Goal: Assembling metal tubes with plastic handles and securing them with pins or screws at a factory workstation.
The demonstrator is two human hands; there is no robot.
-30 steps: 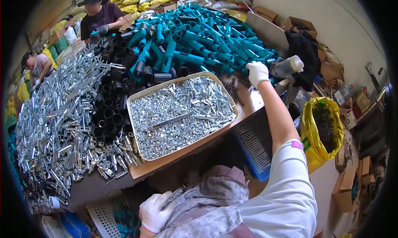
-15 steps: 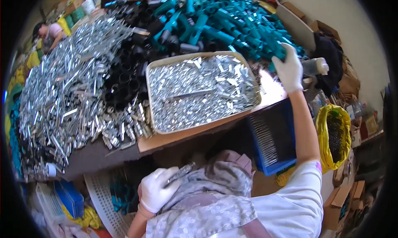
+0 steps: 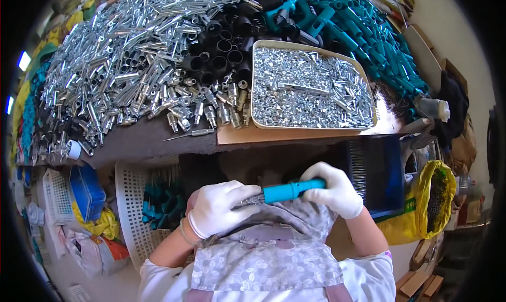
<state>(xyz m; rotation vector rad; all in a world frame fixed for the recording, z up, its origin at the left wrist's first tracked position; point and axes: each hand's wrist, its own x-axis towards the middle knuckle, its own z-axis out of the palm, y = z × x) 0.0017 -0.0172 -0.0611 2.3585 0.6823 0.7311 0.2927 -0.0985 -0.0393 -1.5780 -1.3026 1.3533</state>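
While both hands meet just below the centre of the frame, in front of a grey, leaf-patterned fabric apron (image 3: 263,265), they share a smooth teal cylindrical tube, apparently plastic (image 3: 282,193), held nearly level, its left end up against a ridged silver metal fitting (image 3: 253,200). The white-gloved left hand (image 3: 216,208) has fingers and thumb closed around the fitting, so only a short stretch of metal shows; the white-gloved right hand (image 3: 337,191) pinches the tube's right end between thumb and fingers. Whether the fitting sits inside the tube or only butts against it cannot be told.

Above them, at the upper right of the frame, a cream rectangular tray (image 3: 254,99) of small silver metal pieces (image 3: 295,104) rests on the dark-covered worktop (image 3: 134,141).

The tube looks light and stiff, hardly fragile, and should not give under an ordinary squeeze. Its glossy round wall may slip or roll against a glove, so a wrap of several fingers around its thicker middle would likely be surer than a pinch at the end. The fitting is probably the denser part, pulling the weight leftward; its ridges should give good purchase, best taken around its body.
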